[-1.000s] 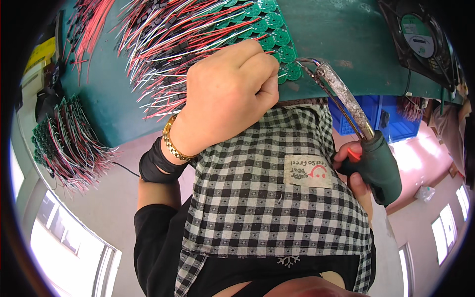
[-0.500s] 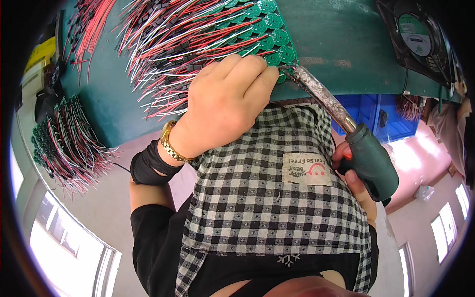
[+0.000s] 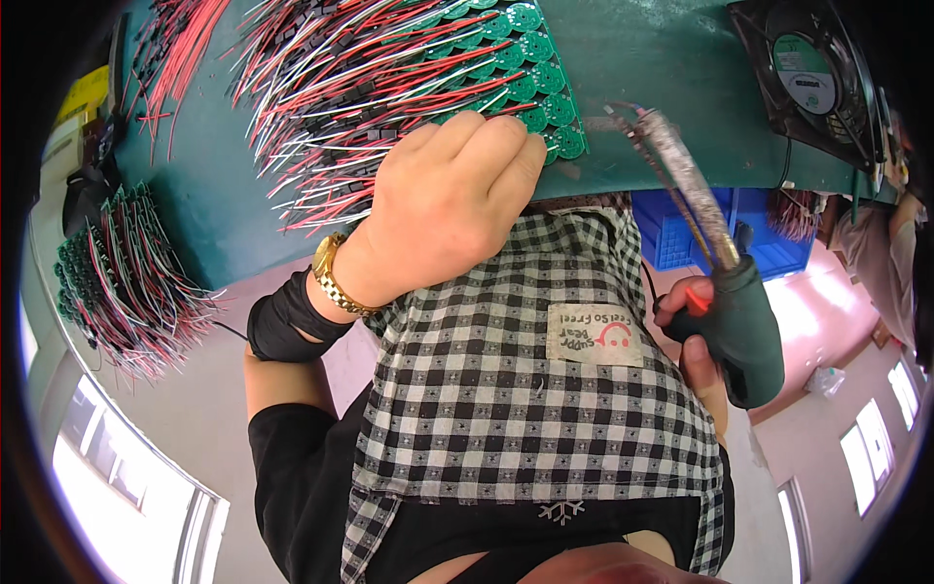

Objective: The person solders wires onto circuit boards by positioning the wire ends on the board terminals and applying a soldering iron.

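My left hand is closed above the near edge of a panel of round green circuit boards. Its fingertips are turned down and hidden, so what they pinch cannot be made out. Red, white and black wires with black connectors run leftward from the boards, some passing close by these fingers. My right hand grips the dark green handle of a soldering gun with an orange-red trigger. Its worn metal barrel points up and left; the tip stands to the right of the panel, apart from the boards.
A black fan stands at the far right of the green table. Blue bins sit below the table edge, beside more wires. Another wired board bundle lies at the left, and loose red wires at the far left.
The soldering gun's tip has swung away from the boards, to the right and slightly up. My left hand stays almost in place, still closed.
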Motion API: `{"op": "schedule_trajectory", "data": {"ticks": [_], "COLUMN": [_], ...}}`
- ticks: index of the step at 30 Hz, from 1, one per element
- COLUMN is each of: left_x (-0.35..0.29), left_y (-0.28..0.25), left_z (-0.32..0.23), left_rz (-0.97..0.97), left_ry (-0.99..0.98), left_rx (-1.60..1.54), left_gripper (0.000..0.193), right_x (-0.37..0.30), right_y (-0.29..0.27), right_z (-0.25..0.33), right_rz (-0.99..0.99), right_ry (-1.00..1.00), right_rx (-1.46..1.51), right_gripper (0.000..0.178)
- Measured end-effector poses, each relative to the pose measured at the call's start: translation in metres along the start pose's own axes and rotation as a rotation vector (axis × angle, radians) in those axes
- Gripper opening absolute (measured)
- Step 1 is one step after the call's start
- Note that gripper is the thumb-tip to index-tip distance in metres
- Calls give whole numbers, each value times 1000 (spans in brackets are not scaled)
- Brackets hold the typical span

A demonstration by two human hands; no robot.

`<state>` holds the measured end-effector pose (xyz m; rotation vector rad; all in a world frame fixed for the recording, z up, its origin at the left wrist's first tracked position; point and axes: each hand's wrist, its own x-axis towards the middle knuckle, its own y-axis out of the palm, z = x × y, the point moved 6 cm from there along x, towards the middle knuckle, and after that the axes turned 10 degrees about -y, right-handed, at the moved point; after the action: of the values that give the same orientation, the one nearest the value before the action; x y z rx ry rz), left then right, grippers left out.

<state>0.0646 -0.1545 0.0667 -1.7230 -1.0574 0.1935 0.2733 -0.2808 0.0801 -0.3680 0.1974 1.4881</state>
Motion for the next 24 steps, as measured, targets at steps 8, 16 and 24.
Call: {"op": "schedule_trajectory", "data": {"ticks": [8, 16, 24], "left_x": [-1, 2, -3], "left_y": [-1, 5, -22], "left_z": [-2, -2, -1], "left_rz": [12, 20, -38], "left_ry": [2, -27, 43], "left_rx": [19, -7, 138], "left_gripper": [30, 31, 36], "right_x": [4, 16, 35], "right_y": [1, 10, 22], "right_z": [-15, -22, -4], "right_rz": [-7, -61, 22], "right_ry": [-103, -186, -261], "right_rx": [132, 150, 211], "right_gripper": [42, 53, 50]}}
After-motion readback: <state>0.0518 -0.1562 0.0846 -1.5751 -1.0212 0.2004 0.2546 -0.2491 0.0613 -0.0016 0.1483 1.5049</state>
